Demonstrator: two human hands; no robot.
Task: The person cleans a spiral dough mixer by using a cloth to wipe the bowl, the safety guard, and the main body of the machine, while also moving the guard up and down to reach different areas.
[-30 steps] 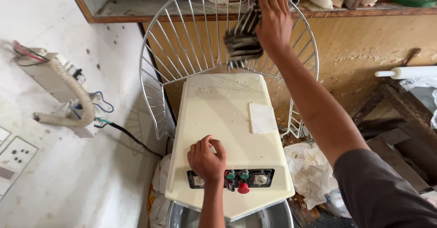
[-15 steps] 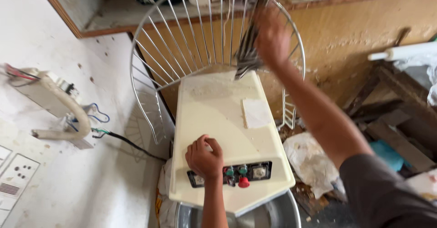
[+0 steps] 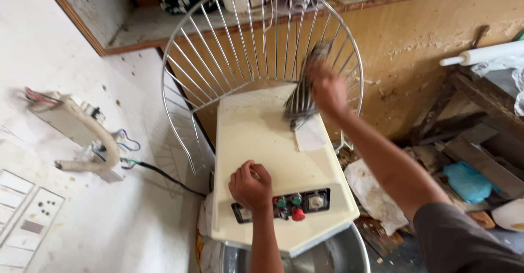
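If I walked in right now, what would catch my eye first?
Probably the cream-coloured machine top in the middle, with the raised wire guard fanning up behind it. The right hand holds a dark striped cloth over its far end, blurred, while the left hand rests as a fist near the control panel with its red button.

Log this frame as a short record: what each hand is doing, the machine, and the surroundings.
left hand: closed fist resting on the cream machine housing, beside the control panel
right hand: holds a dark striped cloth above the housing's rear; blurred
guard: wire guard raised upright behind the housing
bowl: steel bowl partly visible below
surroundings: wall cable at left, wooden shelf behind
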